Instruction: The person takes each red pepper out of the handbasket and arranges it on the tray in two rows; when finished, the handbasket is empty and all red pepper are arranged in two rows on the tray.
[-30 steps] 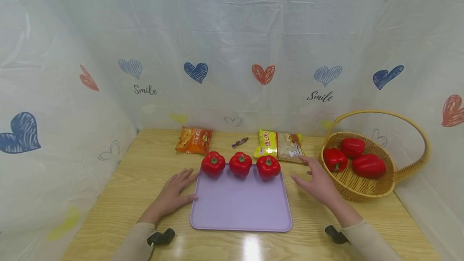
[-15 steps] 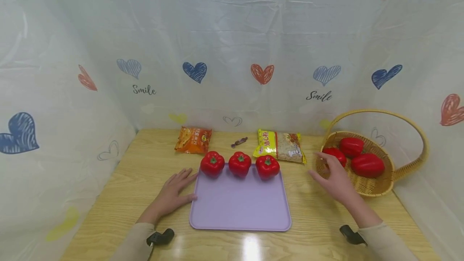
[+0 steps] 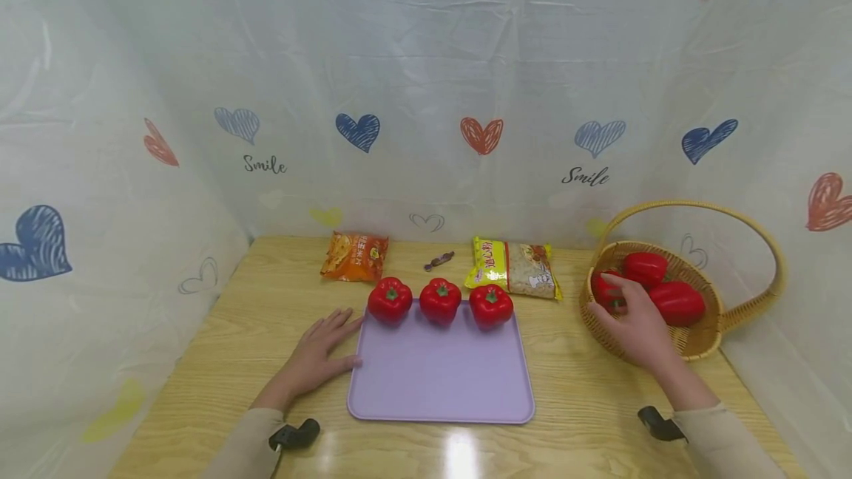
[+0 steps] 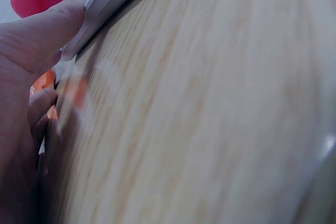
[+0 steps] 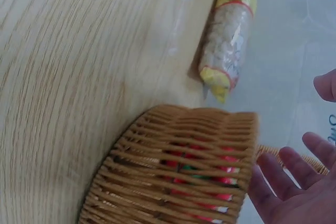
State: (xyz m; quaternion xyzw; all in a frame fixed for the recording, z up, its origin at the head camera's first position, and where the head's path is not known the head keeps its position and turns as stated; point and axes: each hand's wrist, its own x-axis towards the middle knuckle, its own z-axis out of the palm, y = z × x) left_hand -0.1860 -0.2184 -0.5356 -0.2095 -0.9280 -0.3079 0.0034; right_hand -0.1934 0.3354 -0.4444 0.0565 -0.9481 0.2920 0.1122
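My left hand (image 3: 313, 361) rests at the left edge of a lilac tray (image 3: 439, 383), its thumb touching the tray's rim in the left wrist view. Along the tray's far edge stand three red bell peppers (image 3: 440, 301) in a row. At the right, my right hand (image 3: 639, 324) hovers over the near left rim of a wicker basket (image 3: 717, 316), fingers spread. Partly behind its fingers is one red bell pepper (image 3: 602, 290); contact cannot be made out. Two more red peppers (image 3: 677, 303) lie deeper in the basket. In the right wrist view, the fingers (image 5: 273, 174) stand above the basket wall.
Behind the tray lie an orange snack bag (image 3: 355, 257), a small wrapped candy (image 3: 439, 261) and a yellow and clear food packet (image 3: 514, 268). The basket's tall handle (image 3: 692, 204) arches over its back. A curtain with printed hearts (image 3: 482, 136) hangs behind the wooden table (image 3: 253, 316).
My right hand has moved right, from beside the yellow packet to over the basket and its left pepper. The left hand and the tray have stayed put.
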